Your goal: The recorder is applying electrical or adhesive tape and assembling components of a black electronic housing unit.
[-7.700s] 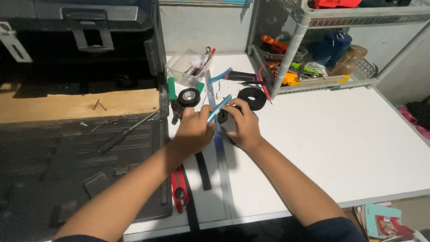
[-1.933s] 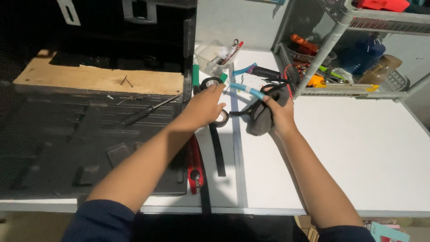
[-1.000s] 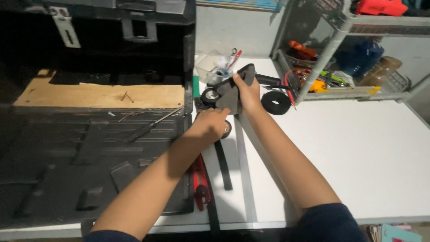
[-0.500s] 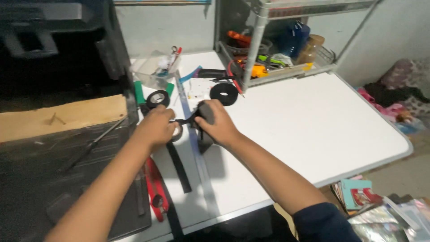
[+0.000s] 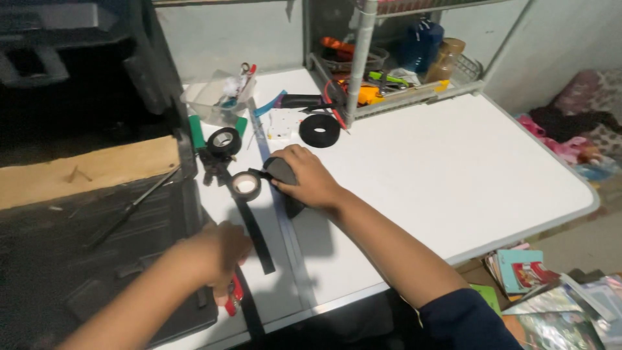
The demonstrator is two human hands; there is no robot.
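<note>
Right hand [image 5: 310, 183] clamps dark grey rubbery piece [image 5: 285, 181] to white table [image 5: 453, 168], steadying it beside black tape roll [image 5: 246, 186]. Left hand [image 5: 217, 256] closes over red-handled tool [image 5: 231, 299]; grip blurred.

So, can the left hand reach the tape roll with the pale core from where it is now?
Probably yes. The left hand is low by the red tool, and the tape roll lies uncovered on the white table just beyond it, with only a flat black strip between.

Teal-red packets [image 5: 521, 272] on floor, bottom right.
</note>
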